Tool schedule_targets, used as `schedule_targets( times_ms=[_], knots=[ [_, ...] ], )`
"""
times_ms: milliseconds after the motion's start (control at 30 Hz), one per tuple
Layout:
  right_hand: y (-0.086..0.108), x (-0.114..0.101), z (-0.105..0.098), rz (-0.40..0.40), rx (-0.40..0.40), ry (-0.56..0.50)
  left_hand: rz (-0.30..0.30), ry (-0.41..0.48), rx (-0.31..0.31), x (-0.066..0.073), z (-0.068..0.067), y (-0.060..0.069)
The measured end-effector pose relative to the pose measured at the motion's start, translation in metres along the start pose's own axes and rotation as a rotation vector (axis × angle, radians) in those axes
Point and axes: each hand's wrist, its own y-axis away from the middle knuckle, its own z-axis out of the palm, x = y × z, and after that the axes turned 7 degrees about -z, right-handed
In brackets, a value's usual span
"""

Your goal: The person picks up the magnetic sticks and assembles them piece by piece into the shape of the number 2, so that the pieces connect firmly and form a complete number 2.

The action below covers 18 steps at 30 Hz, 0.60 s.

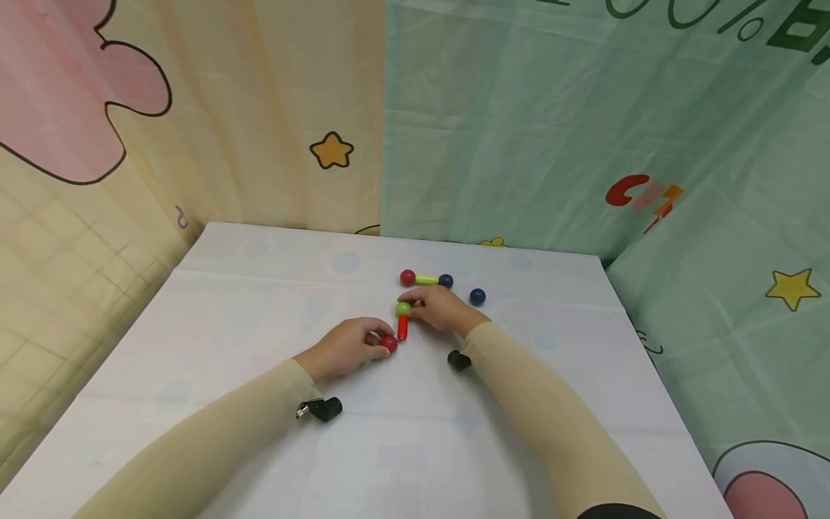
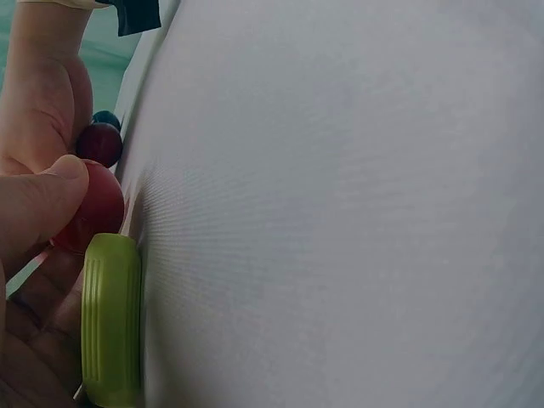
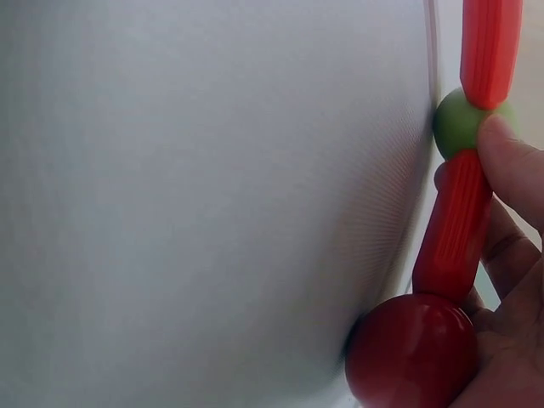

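My left hand (image 1: 346, 348) pinches a red ball (image 1: 388, 344) low over the white table. In the left wrist view a lime-green rod (image 2: 111, 319) lines up with that ball under the palm; whether they are joined I cannot tell. My right hand (image 1: 444, 308) grips a green ball (image 1: 403, 308), thumb pressed on it. One red rod (image 1: 403, 328) points from this ball towards the left hand's red ball. A second red rod (image 3: 454, 229) runs from the green ball to a large red ball (image 3: 415, 350) by the right palm, hidden from above.
Beyond the right hand, a red ball (image 1: 407, 277), a lime rod (image 1: 426, 279) and a navy ball (image 1: 445, 280) form a row. A loose navy ball (image 1: 477, 296) lies right of it. Cloth curtains (image 1: 493, 130) hang behind the white table (image 1: 272, 259).
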Motion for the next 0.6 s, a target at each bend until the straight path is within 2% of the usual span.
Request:
schedule_targets(
  times_ms=[333, 600],
  knots=[
    [-0.0053, 0.0029, -0.0015, 0.015, -0.008, 0.014, 0.037, -0.002, -0.009, 0.0034, 0.0054, -0.0019],
    [-0.0055, 0.0026, -0.0020, 0.011, -0.006, 0.013, 0.035, -0.020, 0.014, 0.0045, 0.0074, -0.0033]
  ],
)
